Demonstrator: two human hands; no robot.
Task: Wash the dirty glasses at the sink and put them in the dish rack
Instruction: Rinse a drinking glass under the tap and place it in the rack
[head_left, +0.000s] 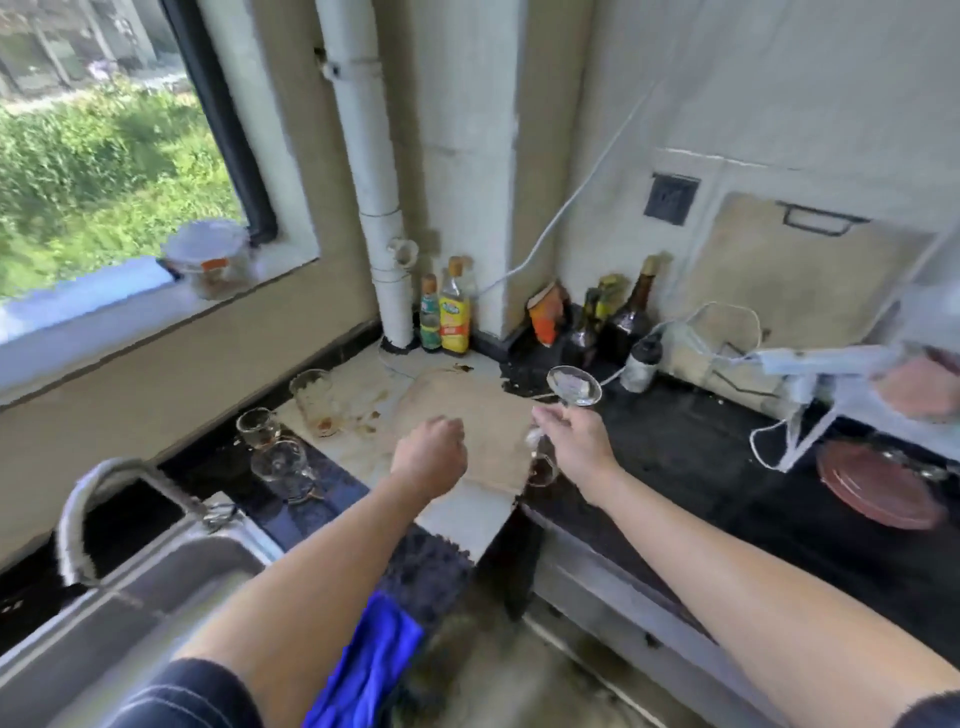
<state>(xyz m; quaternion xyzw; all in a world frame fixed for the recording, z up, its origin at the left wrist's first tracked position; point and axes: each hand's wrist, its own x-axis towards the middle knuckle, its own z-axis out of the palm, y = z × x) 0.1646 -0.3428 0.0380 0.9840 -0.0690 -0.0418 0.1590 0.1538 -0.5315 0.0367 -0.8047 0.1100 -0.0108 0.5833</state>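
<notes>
Stemmed glass (574, 385) lies tilted in your right hand (576, 441), fingers curled round its stem above the counter (675, 441), while your left hand (431, 452) hovers just beside it, curled and holding nothing, and three other dirty glasses (283, 465) stand near the sink (130, 582).

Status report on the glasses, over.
Right hand holds stemmed glass by stem. Left hand curled, empty. Three glasses on counter beside sink.
</notes>
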